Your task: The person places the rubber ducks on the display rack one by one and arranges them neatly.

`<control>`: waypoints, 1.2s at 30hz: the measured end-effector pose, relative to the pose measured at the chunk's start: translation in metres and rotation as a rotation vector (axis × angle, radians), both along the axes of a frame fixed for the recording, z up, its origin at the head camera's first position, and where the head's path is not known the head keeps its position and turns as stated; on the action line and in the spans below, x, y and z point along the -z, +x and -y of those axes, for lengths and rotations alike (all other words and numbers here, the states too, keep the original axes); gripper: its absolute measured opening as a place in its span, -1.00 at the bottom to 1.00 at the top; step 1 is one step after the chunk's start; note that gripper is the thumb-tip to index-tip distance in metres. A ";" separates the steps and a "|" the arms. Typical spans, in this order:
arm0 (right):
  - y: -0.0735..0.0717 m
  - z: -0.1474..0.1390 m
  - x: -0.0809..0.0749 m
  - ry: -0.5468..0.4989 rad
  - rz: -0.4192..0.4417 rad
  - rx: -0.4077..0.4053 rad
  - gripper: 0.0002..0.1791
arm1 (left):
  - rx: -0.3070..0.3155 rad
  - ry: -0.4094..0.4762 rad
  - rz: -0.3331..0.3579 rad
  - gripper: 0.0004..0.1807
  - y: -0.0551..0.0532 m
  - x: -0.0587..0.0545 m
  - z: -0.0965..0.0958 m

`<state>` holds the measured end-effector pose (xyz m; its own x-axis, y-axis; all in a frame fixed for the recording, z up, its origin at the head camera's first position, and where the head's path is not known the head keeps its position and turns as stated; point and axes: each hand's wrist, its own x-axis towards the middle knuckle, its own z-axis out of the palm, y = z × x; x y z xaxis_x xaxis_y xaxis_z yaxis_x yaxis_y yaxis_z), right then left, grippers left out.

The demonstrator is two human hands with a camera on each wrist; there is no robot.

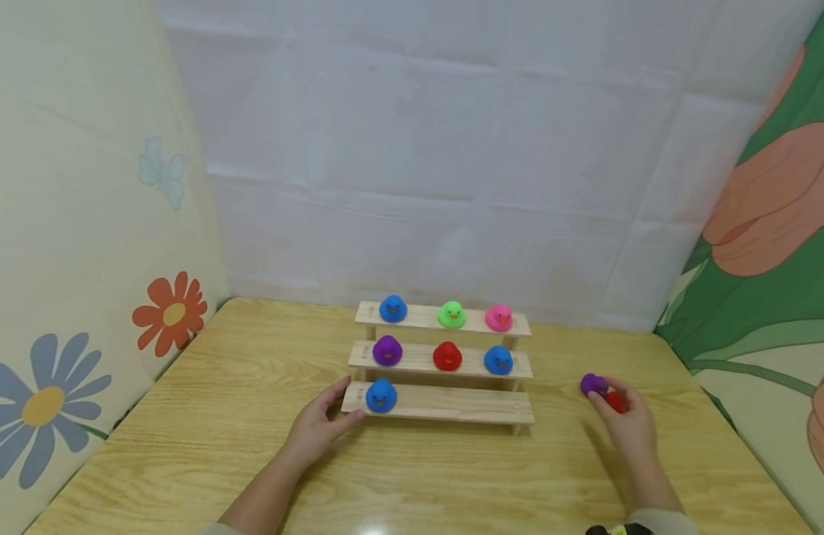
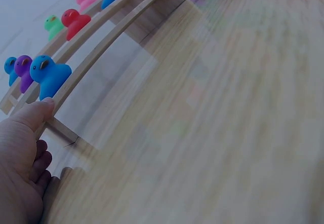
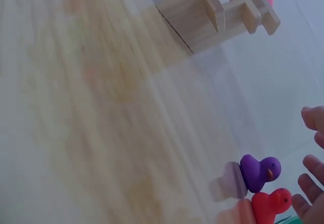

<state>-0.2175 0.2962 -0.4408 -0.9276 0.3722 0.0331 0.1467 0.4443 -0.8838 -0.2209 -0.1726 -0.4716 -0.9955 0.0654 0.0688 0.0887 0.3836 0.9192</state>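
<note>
A three-step wooden rack [image 1: 452, 402] stands on the table. My left hand [image 1: 320, 425] grips the left end of its lowest step, with the thumb [image 2: 35, 113] on the step's edge near a blue rubber duck [image 1: 381, 396]. In the right wrist view, the fingers of my right hand [image 3: 313, 183] are parted beside a purple duck [image 3: 257, 172] and a red duck [image 3: 271, 203]. Both ducks sit on the table right of the rack; from the head view, the hand partly covers the red one.
On the middle step are a purple duck [image 1: 388, 351], a red duck [image 1: 447, 357] and a blue duck [image 1: 498, 360]. The top step carries a blue duck [image 1: 393, 308], a green duck [image 1: 452, 315] and a pink duck [image 1: 499, 318]. A white cloth [image 1: 412, 148] hangs behind.
</note>
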 end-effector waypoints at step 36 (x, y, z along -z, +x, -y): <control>-0.012 -0.045 0.021 0.040 0.113 0.001 -0.21 | -0.011 -0.009 0.016 -0.19 -0.001 0.000 -0.001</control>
